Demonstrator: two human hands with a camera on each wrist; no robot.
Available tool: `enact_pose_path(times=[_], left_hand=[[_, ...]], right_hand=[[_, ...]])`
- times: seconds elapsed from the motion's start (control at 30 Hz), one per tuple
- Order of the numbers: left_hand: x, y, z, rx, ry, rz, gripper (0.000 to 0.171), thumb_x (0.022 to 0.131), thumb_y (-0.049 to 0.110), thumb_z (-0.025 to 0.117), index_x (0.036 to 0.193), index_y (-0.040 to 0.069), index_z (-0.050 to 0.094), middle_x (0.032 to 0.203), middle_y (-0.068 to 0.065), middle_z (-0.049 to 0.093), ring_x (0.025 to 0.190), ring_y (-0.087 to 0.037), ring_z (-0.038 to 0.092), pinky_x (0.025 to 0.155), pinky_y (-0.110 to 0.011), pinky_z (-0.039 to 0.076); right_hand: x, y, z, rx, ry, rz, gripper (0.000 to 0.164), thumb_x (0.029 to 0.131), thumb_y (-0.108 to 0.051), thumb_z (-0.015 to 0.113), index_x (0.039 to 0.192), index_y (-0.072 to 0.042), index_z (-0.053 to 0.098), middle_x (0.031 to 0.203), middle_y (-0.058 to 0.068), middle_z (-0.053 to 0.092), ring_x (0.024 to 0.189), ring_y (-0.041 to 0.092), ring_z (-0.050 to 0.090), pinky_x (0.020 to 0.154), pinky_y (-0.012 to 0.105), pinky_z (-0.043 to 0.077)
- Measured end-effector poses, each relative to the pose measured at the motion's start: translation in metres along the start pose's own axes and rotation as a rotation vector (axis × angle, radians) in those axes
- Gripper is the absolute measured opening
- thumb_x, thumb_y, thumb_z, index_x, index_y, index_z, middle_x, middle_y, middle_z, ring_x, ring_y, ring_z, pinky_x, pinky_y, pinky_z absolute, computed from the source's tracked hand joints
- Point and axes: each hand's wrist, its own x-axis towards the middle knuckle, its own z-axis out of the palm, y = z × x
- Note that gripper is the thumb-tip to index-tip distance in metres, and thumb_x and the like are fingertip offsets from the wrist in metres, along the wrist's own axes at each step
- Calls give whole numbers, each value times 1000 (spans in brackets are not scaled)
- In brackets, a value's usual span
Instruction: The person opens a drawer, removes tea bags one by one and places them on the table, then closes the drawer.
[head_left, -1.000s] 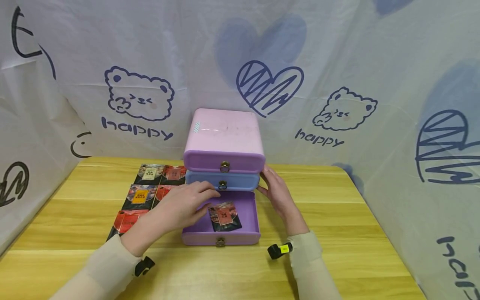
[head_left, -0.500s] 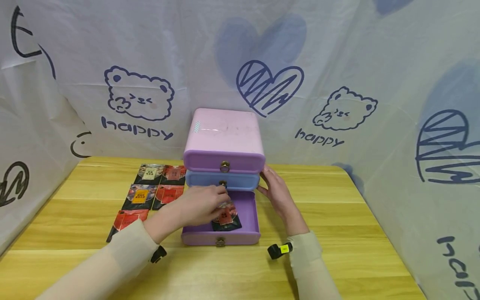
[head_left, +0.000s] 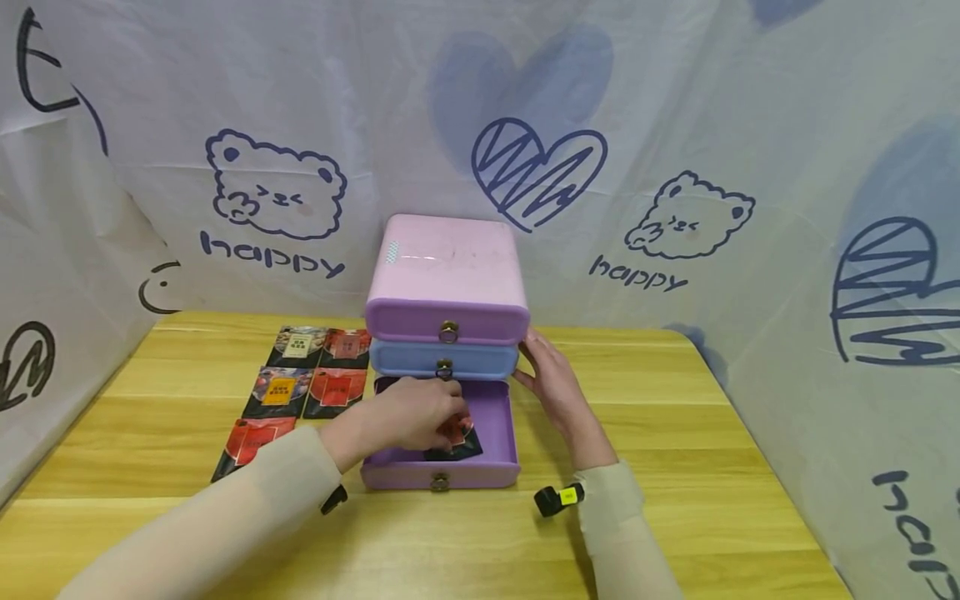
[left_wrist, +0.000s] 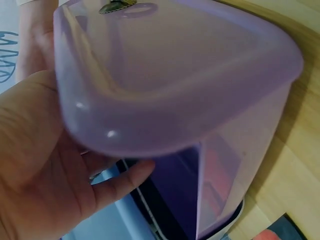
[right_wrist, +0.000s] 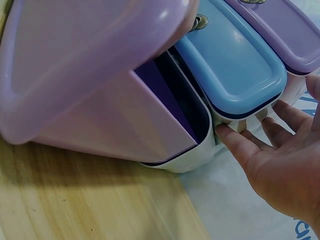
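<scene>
A small cabinet point(head_left: 450, 258) stands at the table's back, with a pink top and purple and blue drawers above a pulled-out purple bottom drawer point(head_left: 495, 421). A dark, red-labelled packet point(head_left: 459, 450) lies in that drawer, partly covered by my left hand point(head_left: 412, 414). Its fingers reach down over the packet; their tips are hidden, so a pinch cannot be confirmed. In the left wrist view the drawer front point(left_wrist: 150, 100) blocks most of the fingers. My right hand point(right_wrist: 280, 155) rests its extended fingertips against the cabinet's side by the blue drawer point(right_wrist: 240, 60).
Several flat packets point(head_left: 277, 392) with red, yellow and pale labels lie in rows left of the cabinet. The wooden table point(head_left: 637, 400) runs back to a printed cloth point(head_left: 675, 108) on the wall. Round knobs stick out of the drawer fronts.
My left hand has moved right from the drawer's left edge and now covers much of the packet. The right hand has stayed at the cabinet's side.
</scene>
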Motion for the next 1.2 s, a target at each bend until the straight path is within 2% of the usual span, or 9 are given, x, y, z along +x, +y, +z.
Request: enact_pose_path(times=[0.2, 0.3, 0.5, 0.73, 1.03, 1.2], left_hand=[[5, 2, 3, -36, -111, -103, 36, 72, 48, 70, 98, 24, 64, 84, 8, 49, 77, -10, 50, 63, -37, 50], [7, 2, 6, -51, -139, -125, 37, 71, 49, 71, 96, 24, 63, 84, 8, 49, 77, -10, 50, 65, -36, 50], [11, 1, 13, -50, -166, -141, 35, 67, 51, 73, 85, 24, 61, 81, 8, 47, 72, -7, 46, 63, -31, 47], [14, 6, 13, 0, -189, -188, 43, 67, 56, 70, 93, 22, 63, 85, 4, 48, 70, -10, 48, 62, -34, 49], [19, 10, 17, 92, -206, -212, 48, 64, 55, 73, 94, 17, 63, 111, -7, 53, 85, -18, 54, 69, -38, 53], [19, 10, 17, 97, -222, -211, 48, 63, 52, 75, 96, 17, 64, 111, -7, 53, 85, -18, 54, 69, -38, 53]], right_hand=[[0, -1, 1, 15, -22, -6, 48, 94, -47, 37, 137, -26, 39, 145, -3, 29, 127, 12, 25, 100, 48, 34], [0, -1, 1, 14, -29, -9, 48, 94, -47, 36, 138, -26, 38, 146, -3, 28, 128, 12, 24, 100, 48, 33], [1, -2, 2, 11, -21, -5, 47, 93, -48, 38, 136, -28, 40, 144, -6, 30, 126, 8, 27, 100, 46, 34], [0, -1, 1, 2, -9, -5, 48, 93, -49, 39, 135, -27, 42, 143, -5, 32, 126, 9, 28, 99, 47, 35], [0, -1, 1, 2, -4, 1, 48, 92, -50, 40, 135, -29, 42, 143, -7, 32, 126, 9, 27, 100, 46, 35], [0, 0, 1, 4, -12, -10, 47, 92, -49, 39, 135, -30, 41, 144, -6, 31, 126, 9, 27, 100, 47, 34]])
